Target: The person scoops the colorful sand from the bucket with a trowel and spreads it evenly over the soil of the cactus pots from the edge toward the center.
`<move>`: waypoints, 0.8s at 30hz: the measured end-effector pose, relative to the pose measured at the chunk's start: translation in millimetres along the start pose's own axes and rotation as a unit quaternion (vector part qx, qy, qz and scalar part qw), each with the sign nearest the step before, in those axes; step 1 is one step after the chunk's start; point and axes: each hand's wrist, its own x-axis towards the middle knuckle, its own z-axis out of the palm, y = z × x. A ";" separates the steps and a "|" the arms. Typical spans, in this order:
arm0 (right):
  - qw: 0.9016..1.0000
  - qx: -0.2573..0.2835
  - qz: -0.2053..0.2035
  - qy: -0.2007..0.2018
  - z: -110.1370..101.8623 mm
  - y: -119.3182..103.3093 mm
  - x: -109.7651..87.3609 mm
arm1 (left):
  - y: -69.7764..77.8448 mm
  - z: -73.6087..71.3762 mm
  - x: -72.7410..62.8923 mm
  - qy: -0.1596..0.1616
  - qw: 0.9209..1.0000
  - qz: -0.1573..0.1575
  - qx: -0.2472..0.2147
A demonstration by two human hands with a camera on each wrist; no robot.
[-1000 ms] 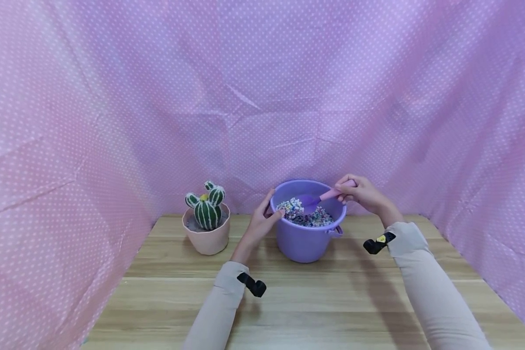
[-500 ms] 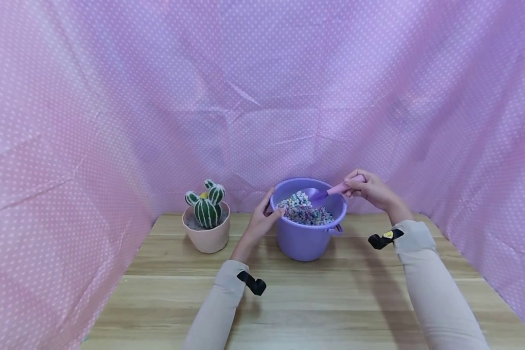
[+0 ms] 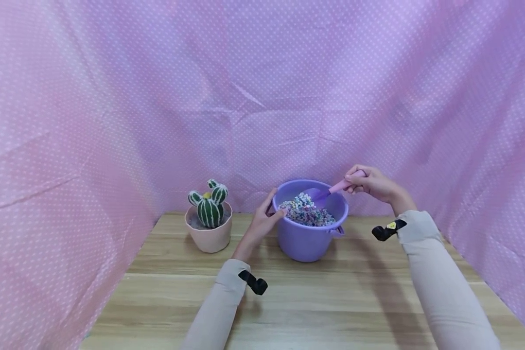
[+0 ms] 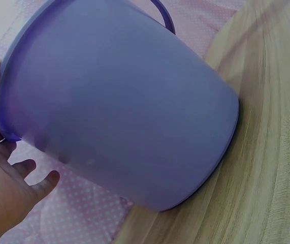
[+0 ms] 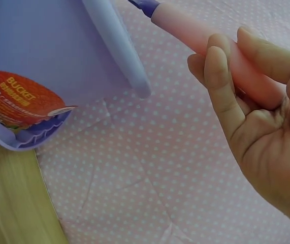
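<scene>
A purple bucket (image 3: 306, 245) stands upright on the wooden table, part filled with small multicoloured beads (image 3: 312, 217). At its left side my left hand (image 3: 262, 221) grips the rim, thumb at the near edge and the other fingers along the outside; the left wrist view shows the bucket wall (image 4: 129, 101) beside those fingers. My right hand (image 3: 373, 184) holds a toy shovel by its pink handle (image 5: 200, 38), fingertips and thumb curled round it. Tilted down into the bucket, the shovel's purple blade (image 3: 317, 194) meets a heap of pale beads (image 3: 303, 200).
A cactus (image 3: 210, 211) in a pale pink pot (image 3: 210, 239) stands left of the bucket. Pink dotted cloth (image 3: 262, 121) hangs behind the table (image 3: 315, 301) and along both sides. The bucket's purple side handle (image 3: 338, 232) points right, with a red label (image 5: 25, 99) near it.
The shovel and my right hand have moved right and slightly up, so the blade lies nearer the bucket's far right side. My left hand has stayed at the rim.
</scene>
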 end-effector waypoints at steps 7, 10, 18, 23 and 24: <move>1.000 0.006 0.015 -0.002 -2.6 -7.8 8.0 | 4.1 -3.4 -5.4 0.012 0.999 -0.011 0.027; 1.000 0.017 0.015 -0.004 -2.0 -12.3 9.4 | 10.5 -7.6 -9.6 0.020 0.998 -0.014 0.055; 1.000 0.011 0.004 -0.001 7.6 -23.0 15.0 | 45.4 -34.6 -24.1 0.019 0.994 0.039 0.105; 1.000 0.007 0.001 0.011 26.4 -31.3 27.4 | 67.0 -64.5 -35.1 0.047 0.988 0.127 0.074; 1.000 0.011 0.000 0.013 31.3 -32.4 30.6 | 71.5 -71.6 -38.4 0.061 0.987 0.136 0.066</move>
